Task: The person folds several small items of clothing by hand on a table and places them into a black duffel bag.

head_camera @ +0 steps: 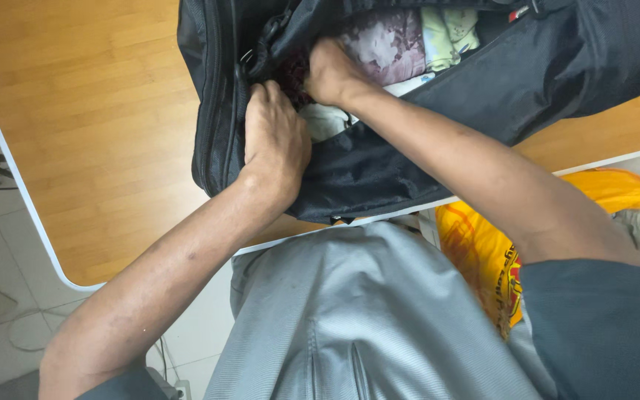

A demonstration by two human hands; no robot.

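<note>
Closest to us, under both forearms, we see grey trousers (364, 318) filling the lower middle of the view, and to the outside of our right arm a yellow garment (483, 252) lies bunched low beside the counter edge.

Just beyond that, our left hand (275, 141) rests palm down on the near rim of the black bag (438, 126), its fingers curled over the dark fabric at the edge of the opening and pressed closed on it; the fingertips themselves are tucked out of sight. Right beside it, nearly touching, our right hand (330, 72) reaches into the opening with the fingers bent inward and buried among the contents, so we cannot tell exactly what it grips, though it sits against a dark red patterned cloth (295, 74).

The bag lies on the wooden counter (90, 111), which spreads wide to the outside of our left hand and ends in a white rounded edge. A white cloth (324, 122) shows between our two wrists.

Past our right hand, deeper in the bag, we see a folded mauve mottled garment (387, 41) and, farther out beside it, a pale yellow-green garment (447, 33).
</note>
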